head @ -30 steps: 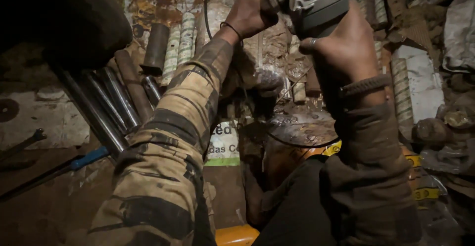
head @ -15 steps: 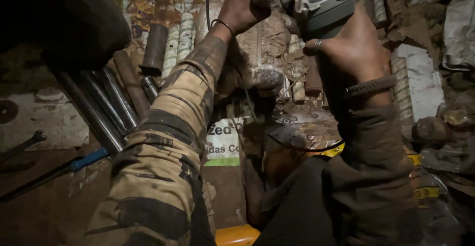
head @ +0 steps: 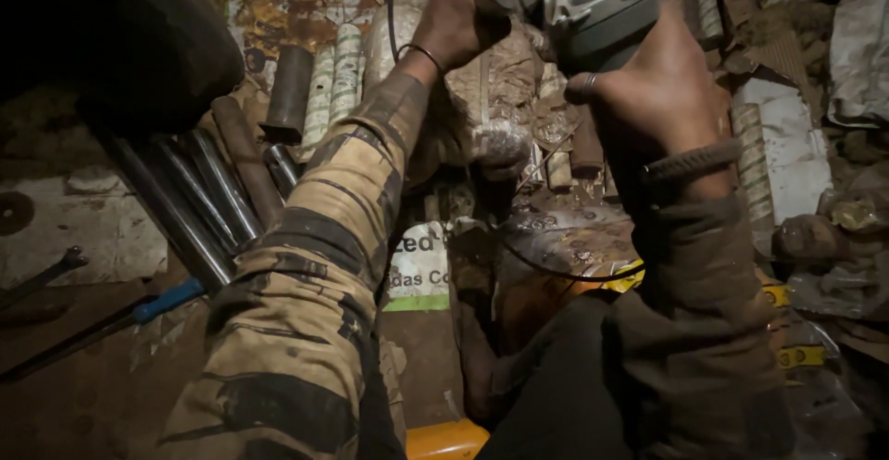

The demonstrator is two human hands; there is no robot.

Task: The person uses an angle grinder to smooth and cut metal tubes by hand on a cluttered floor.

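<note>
At the top centre of the frame the person holds an angle grinder (head: 579,2), grey-bodied with a darker lower housing, raised between both hands. The right hand (head: 662,99) wraps the underside and rear of the tool body from the right of centre, fingers curled around it, a ring on one finger and a braided band at the wrist. The left hand (head: 454,20) is closed at the tool's left side near the head, with a thin bangle on the wrist; what its fingers clasp there cannot be made out. The grinder thus sits directly between the two hands, touching both, and its upper part is cut off by the frame edge. A dark cable (head: 556,270) loops below it at centre. Both sleeves are camouflage-patterned and soiled. In the left half of the frame, a bundle of bright steel tubes (head: 199,205) lies slanting on the floor, with a short rusty pipe piece (head: 289,90) just above it. A blue-handled tool (head: 157,301) lies at lower left.
</note>
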